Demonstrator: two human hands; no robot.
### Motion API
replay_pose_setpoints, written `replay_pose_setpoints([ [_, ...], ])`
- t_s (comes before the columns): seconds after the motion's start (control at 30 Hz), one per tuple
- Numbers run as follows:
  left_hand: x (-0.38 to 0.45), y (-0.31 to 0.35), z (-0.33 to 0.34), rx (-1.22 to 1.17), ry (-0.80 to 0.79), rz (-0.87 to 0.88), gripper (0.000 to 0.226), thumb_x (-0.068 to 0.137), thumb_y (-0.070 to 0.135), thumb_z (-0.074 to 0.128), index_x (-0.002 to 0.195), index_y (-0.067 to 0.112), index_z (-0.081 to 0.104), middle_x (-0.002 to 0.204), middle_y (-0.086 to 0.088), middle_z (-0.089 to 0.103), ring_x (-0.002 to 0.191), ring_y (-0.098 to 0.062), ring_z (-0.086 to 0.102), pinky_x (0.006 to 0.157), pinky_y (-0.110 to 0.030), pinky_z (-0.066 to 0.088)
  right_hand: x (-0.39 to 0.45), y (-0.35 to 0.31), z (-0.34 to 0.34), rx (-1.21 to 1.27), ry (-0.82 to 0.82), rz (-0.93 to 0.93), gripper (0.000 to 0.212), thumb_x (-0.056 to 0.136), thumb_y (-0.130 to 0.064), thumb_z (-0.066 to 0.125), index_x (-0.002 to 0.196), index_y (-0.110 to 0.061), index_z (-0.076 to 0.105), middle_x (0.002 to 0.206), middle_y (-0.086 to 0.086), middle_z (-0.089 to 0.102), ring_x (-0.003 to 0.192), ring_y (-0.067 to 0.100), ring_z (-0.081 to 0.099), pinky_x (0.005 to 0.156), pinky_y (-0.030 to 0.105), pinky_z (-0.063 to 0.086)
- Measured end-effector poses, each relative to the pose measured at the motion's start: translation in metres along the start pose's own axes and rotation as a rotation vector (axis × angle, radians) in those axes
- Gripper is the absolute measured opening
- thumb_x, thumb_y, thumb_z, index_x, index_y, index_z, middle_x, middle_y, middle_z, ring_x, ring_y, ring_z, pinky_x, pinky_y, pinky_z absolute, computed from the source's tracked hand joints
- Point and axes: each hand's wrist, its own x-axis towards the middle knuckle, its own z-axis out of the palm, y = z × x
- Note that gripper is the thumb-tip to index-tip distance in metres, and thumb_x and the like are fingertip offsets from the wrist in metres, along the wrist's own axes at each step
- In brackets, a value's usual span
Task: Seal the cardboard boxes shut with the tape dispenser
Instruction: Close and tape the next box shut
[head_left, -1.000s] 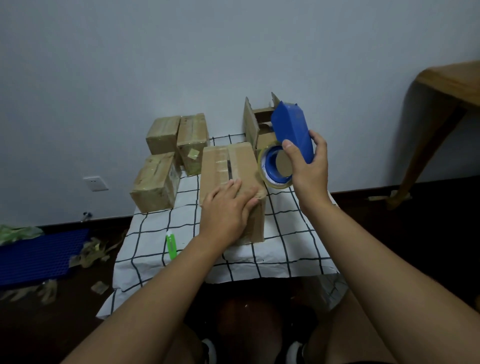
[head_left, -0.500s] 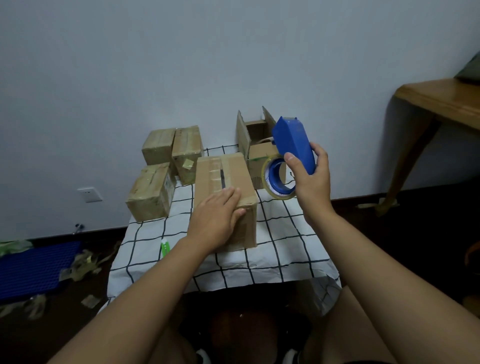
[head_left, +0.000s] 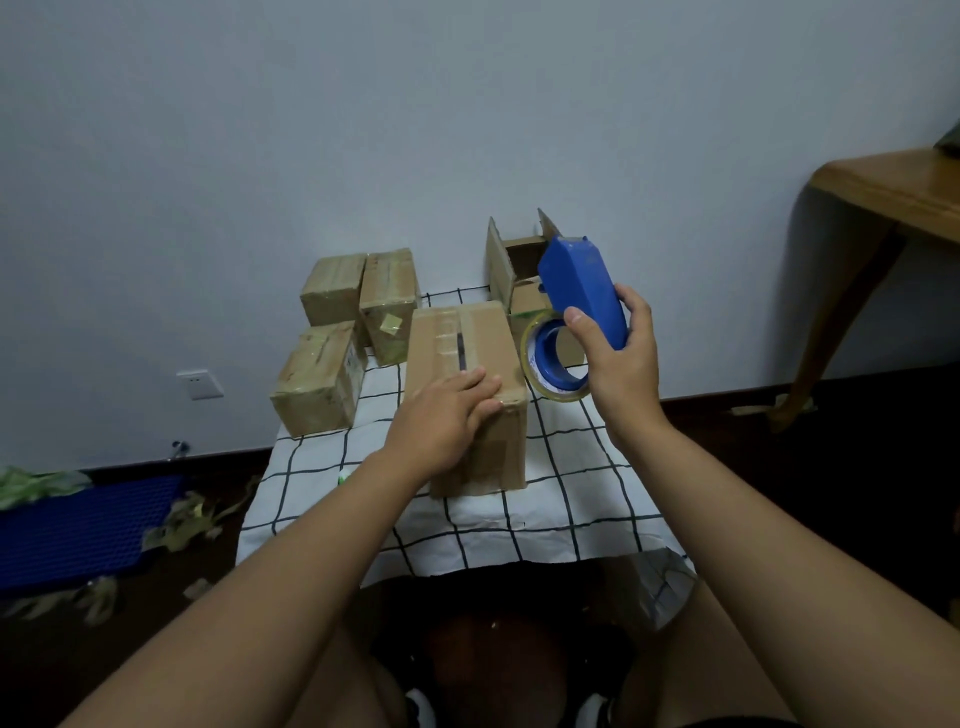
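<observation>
**Hand on the box, tape tool in the air**

A person sits at a small table (head_left: 545, 525) covered with a white cloth that has black lines in squares. A long brown cardboard box (head_left: 467, 374) stands in the middle of it. There is some tape on its top, and a dark gap shows between the two top flaps.

The left hand (head_left: 441, 415) lies flat on the near end of the box top. Its fingers are straight and press down on the flaps. It holds nothing.

The right hand (head_left: 621, 364) is up in the air, just to the right of the box. Its fingers and thumb are wrapped around the blue tape dispenser (head_left: 582, 291). The pointed end of the dispenser sticks up and away from the person. The roll of tape (head_left: 553, 361) hangs at the low end, near the right top edge of the box. I cannot tell if the roll touches the box.

Behind the dispenser is an open box (head_left: 511, 260) with its flaps standing up. On the far left of the table are three closed boxes (head_left: 358, 306), all taped and close together.

A blue mat (head_left: 78, 530) lies on the dark floor to the left, with crumpled scraps (head_left: 182, 525) beside it. A wall socket (head_left: 199, 383) is on the wall. A wooden desk (head_left: 893, 192) stands at the right.
</observation>
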Motion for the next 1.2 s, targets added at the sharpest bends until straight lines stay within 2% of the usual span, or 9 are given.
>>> replay_pose_setpoints([
  [0.27, -0.001, 0.003, 0.004, 0.039, 0.047, 0.0, 0.043, 0.101, 0.051, 0.032, 0.142, 0.043, 0.044, 0.152, 0.009, 0.04, 0.138, -0.017, 0.036, 0.108, -0.04, 0.034, 0.002, 0.002, -0.005, -0.005, -0.004, -0.006, 0.061, 0.084, -0.048, 0.074, 0.136, -0.037, 0.044, 0.121, -0.013, 0.055, 0.103, 0.004, 0.062, 0.072, 0.014, 0.052],
  [0.37, -0.003, -0.001, 0.002, -0.026, 0.031, -0.035, 0.046, 0.099, 0.057, 0.032, 0.141, 0.045, 0.044, 0.151, 0.012, 0.04, 0.138, -0.015, 0.034, 0.108, -0.041, 0.035, 0.0, 0.002, -0.005, -0.006, -0.009, -0.008, 0.062, 0.083, -0.051, 0.073, 0.135, -0.039, 0.043, 0.121, -0.014, 0.055, 0.104, 0.005, 0.062, 0.072, 0.014, 0.052],
  [0.53, -0.004, 0.007, 0.012, 0.043, 0.128, -0.044, 0.048, 0.096, 0.062, 0.034, 0.139, 0.045, 0.048, 0.147, 0.011, 0.046, 0.133, -0.014, 0.041, 0.099, -0.039, 0.042, -0.003, 0.006, -0.009, -0.018, -0.008, 0.001, 0.059, 0.085, -0.046, 0.075, 0.136, -0.038, 0.044, 0.123, -0.013, 0.056, 0.108, 0.008, 0.062, 0.078, 0.02, 0.054],
  [0.67, -0.006, 0.001, 0.011, 0.028, 0.119, -0.052, 0.048, 0.095, 0.062, 0.038, 0.14, 0.046, 0.045, 0.147, 0.013, 0.045, 0.133, -0.013, 0.039, 0.099, -0.039, 0.041, -0.006, 0.008, -0.01, -0.023, -0.006, 0.001, 0.06, 0.084, -0.047, 0.075, 0.135, -0.04, 0.045, 0.122, -0.018, 0.055, 0.106, 0.003, 0.061, 0.077, 0.018, 0.054],
  [0.73, -0.007, 0.0, 0.012, 0.023, 0.123, -0.055, 0.047, 0.095, 0.06, 0.04, 0.14, 0.047, 0.045, 0.147, 0.013, 0.044, 0.133, -0.013, 0.039, 0.099, -0.039, 0.04, -0.01, 0.011, -0.009, -0.028, -0.005, 0.0, 0.061, 0.081, -0.052, 0.074, 0.133, -0.042, 0.045, 0.123, -0.017, 0.055, 0.105, 0.001, 0.061, 0.076, 0.016, 0.053],
  [0.9, -0.004, 0.01, 0.015, 0.076, 0.162, -0.025, 0.045, 0.098, 0.052, 0.042, 0.14, 0.04, 0.049, 0.147, 0.006, 0.048, 0.132, -0.019, 0.043, 0.103, -0.037, 0.036, -0.018, 0.018, -0.006, -0.053, 0.026, 0.016, 0.063, 0.08, -0.055, 0.072, 0.134, -0.042, 0.044, 0.127, -0.012, 0.055, 0.112, 0.011, 0.06, 0.088, 0.029, 0.054],
  [1.0, -0.007, 0.001, 0.014, 0.071, 0.154, -0.008, 0.047, 0.098, 0.055, 0.04, 0.142, 0.04, 0.046, 0.149, 0.008, 0.045, 0.135, -0.017, 0.04, 0.104, -0.038, 0.038, -0.021, 0.017, -0.006, -0.075, 0.038, 0.011, 0.069, 0.077, -0.059, 0.071, 0.137, -0.039, 0.043, 0.126, -0.013, 0.054, 0.112, 0.011, 0.059, 0.087, 0.029, 0.054],
  [1.1, -0.005, 0.008, 0.015, 0.058, 0.188, 0.007, 0.042, 0.098, 0.045, 0.048, 0.137, 0.033, 0.054, 0.142, 0.003, 0.052, 0.131, -0.022, 0.046, 0.102, -0.038, 0.038, -0.023, 0.018, -0.007, -0.093, 0.04, 0.008, 0.067, 0.08, -0.055, 0.073, 0.138, -0.038, 0.042, 0.13, -0.008, 0.053, 0.115, 0.015, 0.059, 0.089, 0.032, 0.054],
  [1.2, -0.006, 0.015, 0.015, 0.069, 0.225, 0.009, 0.04, 0.098, 0.04, 0.05, 0.136, 0.027, 0.056, 0.141, -0.001, 0.054, 0.132, -0.023, 0.045, 0.106, -0.037, 0.033, -0.023, 0.015, -0.007, -0.103, 0.05, 0.005, 0.064, 0.083, -0.052, 0.073, 0.138, -0.039, 0.042, 0.131, -0.007, 0.053, 0.114, 0.015, 0.059, 0.085, 0.028, 0.053],
])
